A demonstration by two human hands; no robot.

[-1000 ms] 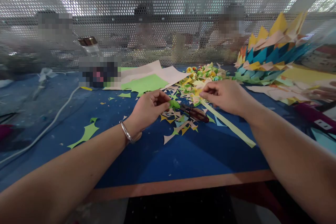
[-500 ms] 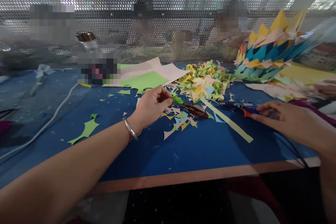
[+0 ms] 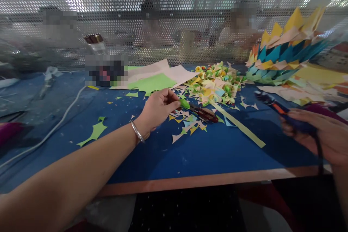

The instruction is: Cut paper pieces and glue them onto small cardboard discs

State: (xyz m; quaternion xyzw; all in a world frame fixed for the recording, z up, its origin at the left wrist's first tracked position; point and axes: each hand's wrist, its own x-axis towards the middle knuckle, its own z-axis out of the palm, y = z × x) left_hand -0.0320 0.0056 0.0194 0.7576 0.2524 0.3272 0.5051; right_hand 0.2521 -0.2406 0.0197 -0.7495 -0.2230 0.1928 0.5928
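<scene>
My left hand (image 3: 161, 110), with a silver bangle at its wrist, pinches a small green paper piece (image 3: 184, 104) above the blue table. Just right of it lie dark red-handled scissors (image 3: 205, 114) on paper scraps (image 3: 190, 127). At the right, my right hand (image 3: 318, 130) is wrapped round a dark blue tool with an orange part (image 3: 296, 121), which looks like a glue gun; its tip points up and left, and a black cord hangs from it. A pale yellow paper strip (image 3: 244, 130) lies between the hands.
Behind lie a heap of small coloured paper pieces (image 3: 217, 83) and larger pink and green sheets (image 3: 152, 81). A layered paper construction (image 3: 282, 56) stands at the back right. A white cable (image 3: 59, 121) crosses the left side. People are blurred behind the mesh screen (image 3: 174, 14).
My right hand has closed round the blue tool and lifted it off the table, turning its tip up. My left hand still pinches the green piece. The view has shifted slightly.
</scene>
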